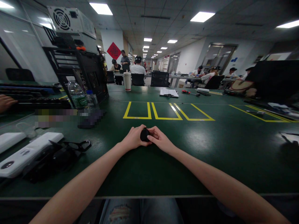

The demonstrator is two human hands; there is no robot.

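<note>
Between my two hands is a small round black object (144, 135), too dark to name more closely. My left hand (134, 137) curls around its left side, with the thumb below and the fingers over the top. From the right, my right hand (159, 138) pinches its edge with thumb and fingers. Both hands are over the green table (163, 174), just in front of the yellow tape outlines (137, 118). My fingers hide the object's far side and part of its edges.
Left of my arm lie dark glasses (79, 145), a black strapped item and a white device (30, 154). Behind them stand a water bottle (78, 95) and an open computer case (91, 74). A white cup (127, 81) and a clipboard (169, 93) sit farther back. Another person's hand (7, 102) shows at far left.
</note>
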